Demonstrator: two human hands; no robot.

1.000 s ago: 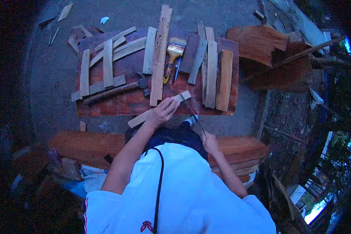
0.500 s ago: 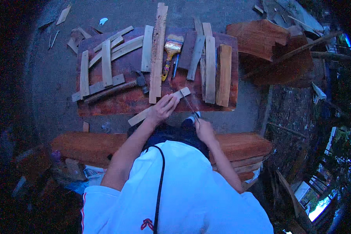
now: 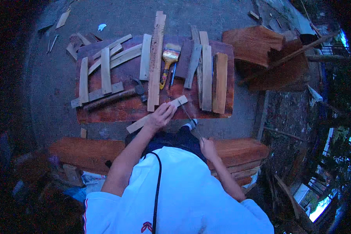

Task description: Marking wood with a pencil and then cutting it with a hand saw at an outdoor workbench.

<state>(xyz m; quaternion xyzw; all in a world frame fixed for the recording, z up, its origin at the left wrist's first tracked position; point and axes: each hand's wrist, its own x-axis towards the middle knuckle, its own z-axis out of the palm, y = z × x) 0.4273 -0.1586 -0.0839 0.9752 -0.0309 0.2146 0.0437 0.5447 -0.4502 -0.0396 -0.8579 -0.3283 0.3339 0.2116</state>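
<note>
My left hand (image 3: 160,116) is closed round a pale wood strip (image 3: 137,124), pressing it slantwise over the near edge of the low reddish-brown table (image 3: 119,112). At the strip's far right end rests the thin blade of a handsaw (image 3: 188,116), set across the wood. My right hand (image 3: 208,148) grips the saw's near end, close to my right thigh; its handle is hidden in the fingers. Just beyond the strip stands a long, rough-edged board (image 3: 156,58), with a yellow-handled paintbrush (image 3: 167,68) and a blue pen (image 3: 172,74) beside it.
A hammer (image 3: 111,99) and several thin wood strips (image 3: 106,70) lie on the table's left. More boards (image 3: 220,84) line its right side. Broken brown panels (image 3: 255,43) lie on the ground at right. Beneath me is a wooden bench (image 3: 238,150).
My right hand has drawn the saw back toward me and slightly right. The left hand keeps its hold on the strip. The whole view has shifted a little.
</note>
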